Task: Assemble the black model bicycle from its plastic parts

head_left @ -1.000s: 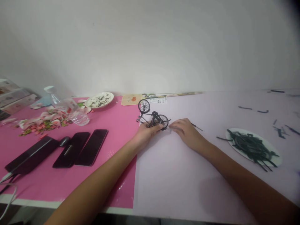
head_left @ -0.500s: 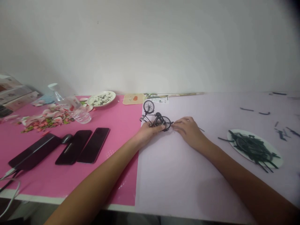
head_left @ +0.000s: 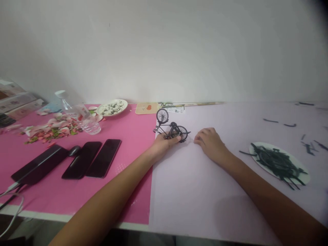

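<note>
Holds a black model bicycle in the left hand, over the seam between the pink covering and the lilac covering. Has the left fingers curled under it and the thumb laid along the nearer wheel, with the other wheel jutting toward the wall. Holds the right hand just beside the nearer wheel, apart from it, fingertips drawn together; cannot tell whether around anything. Has, well to the right, a white plate heaped with dark strips. Has, to the left, two phones beside a long black box; behind these, pink petals, a clear bottle and a dish of white bits.
</note>
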The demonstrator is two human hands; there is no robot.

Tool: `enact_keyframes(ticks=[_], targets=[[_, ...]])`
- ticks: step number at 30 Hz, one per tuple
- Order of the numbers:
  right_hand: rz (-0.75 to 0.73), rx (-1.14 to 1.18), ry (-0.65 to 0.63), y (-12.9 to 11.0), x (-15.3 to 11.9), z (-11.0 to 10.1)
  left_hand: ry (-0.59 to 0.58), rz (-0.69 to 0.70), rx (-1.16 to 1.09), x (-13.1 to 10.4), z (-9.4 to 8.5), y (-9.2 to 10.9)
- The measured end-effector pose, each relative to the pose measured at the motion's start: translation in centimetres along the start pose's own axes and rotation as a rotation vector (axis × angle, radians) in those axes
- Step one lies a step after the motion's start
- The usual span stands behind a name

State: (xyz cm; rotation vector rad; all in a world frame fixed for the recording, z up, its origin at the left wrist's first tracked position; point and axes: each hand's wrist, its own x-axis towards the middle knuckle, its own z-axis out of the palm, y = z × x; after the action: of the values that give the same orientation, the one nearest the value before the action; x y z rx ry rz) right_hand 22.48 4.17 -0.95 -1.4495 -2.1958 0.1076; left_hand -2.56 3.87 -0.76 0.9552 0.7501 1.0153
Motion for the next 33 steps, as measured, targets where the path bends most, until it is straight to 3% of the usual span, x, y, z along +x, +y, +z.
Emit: enact_keyframes(ticks=[4,7,14,19,24,33], targets=[[0.092,0.195,0.019,-1.7,-0.3,-0.6,0.197,0.133,0.144,-0.4,0.8,-0.1],[0.184,0.374,-0.006,-2.8,-0.6,-0.9,0.270,0.147,0.197,-0.7,1.4,0.0],[0.244,0.635,-0.038,-3.2,-0.9,-0.1,0.243,0.155,0.131,-0.8,1.7,0.2],[0.159,0.584,-0.033,-3.0,-0.9,0.1,0.254,0.166,0.160,-0.7,1.6,-0.1],[0.270,0.653,-0.063,-3.1,-0.9,0.1,0.283,0.160,0.209,-0.6,1.6,-0.1],[0.300,0.747,-0.070,-3.2,-1.0,0.2,0.244,0.146,0.201,-0.8,2.0,-0.1]])
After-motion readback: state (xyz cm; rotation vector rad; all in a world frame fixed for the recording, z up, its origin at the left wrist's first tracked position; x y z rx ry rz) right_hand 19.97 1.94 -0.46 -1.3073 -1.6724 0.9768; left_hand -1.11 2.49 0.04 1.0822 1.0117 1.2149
